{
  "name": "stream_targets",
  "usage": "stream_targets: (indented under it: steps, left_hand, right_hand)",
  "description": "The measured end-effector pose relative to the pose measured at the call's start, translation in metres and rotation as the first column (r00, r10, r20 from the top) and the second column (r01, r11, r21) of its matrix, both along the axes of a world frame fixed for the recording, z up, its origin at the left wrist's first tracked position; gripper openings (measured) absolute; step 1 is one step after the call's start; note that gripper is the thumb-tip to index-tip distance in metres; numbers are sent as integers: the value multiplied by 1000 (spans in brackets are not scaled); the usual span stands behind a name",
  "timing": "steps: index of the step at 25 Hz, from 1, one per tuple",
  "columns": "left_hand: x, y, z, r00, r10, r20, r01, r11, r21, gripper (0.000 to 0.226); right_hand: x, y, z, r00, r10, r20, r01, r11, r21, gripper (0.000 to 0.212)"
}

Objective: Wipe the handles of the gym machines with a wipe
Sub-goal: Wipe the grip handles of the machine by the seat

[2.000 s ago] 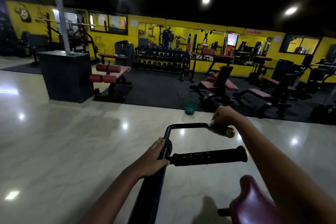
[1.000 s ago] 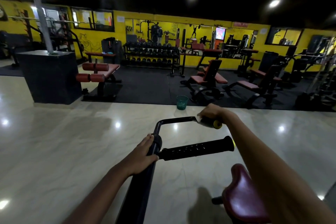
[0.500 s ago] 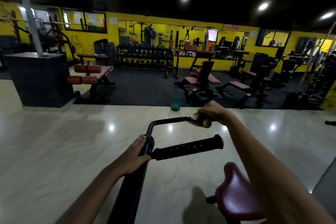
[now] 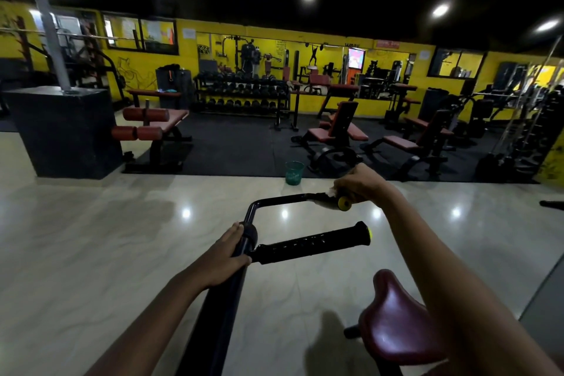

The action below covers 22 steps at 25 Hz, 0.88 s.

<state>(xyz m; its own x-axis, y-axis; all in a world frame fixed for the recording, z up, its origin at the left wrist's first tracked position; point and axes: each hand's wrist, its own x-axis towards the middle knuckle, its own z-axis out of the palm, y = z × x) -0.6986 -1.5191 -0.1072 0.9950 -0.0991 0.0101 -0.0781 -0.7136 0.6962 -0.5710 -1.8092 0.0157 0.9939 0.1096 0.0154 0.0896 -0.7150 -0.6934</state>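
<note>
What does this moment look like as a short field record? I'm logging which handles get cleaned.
right hand: right hand grips the far black handle with yellow end cap, a white wipe showing under its fingers
left hand: left hand holds the black upright machine post
near handle: near black textured foam handle, untouched by either hand
seat: maroon padded seat, lower right
floor: small green mesh bin at the edge of the black mat
</note>
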Motion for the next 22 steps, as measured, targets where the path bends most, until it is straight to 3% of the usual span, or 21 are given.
stream_targets:
  steps: [4, 13, 16, 20, 22]
  left_hand:
    - [0, 1, -1, 1000, -7, -1, 7, 1000, -15, 79]
    - [6, -2, -18, 998, -14, 56, 23, 985, -173, 79]
    - [7, -1, -19, 998, -18, 61, 29, 983, -179, 78]
    - [9, 0, -18, 998, -17, 66, 29, 982, -188, 78]
    - [8, -1, -16, 998, -12, 61, 23, 980, -196, 78]
  right_hand:
    - [12, 15, -9, 998, -54, -40, 50, 994, -99, 17]
    - [38, 28, -27, 964, -249, -93, 244, 967, -68, 14]
    - [39, 29, -28, 962, -224, -154, 208, 972, -110, 19]
    - [31, 5, -31, 936, -216, -276, 260, 957, 132, 22]
    - [28, 5, -32, 939, -175, -297, 214, 972, 102, 16]
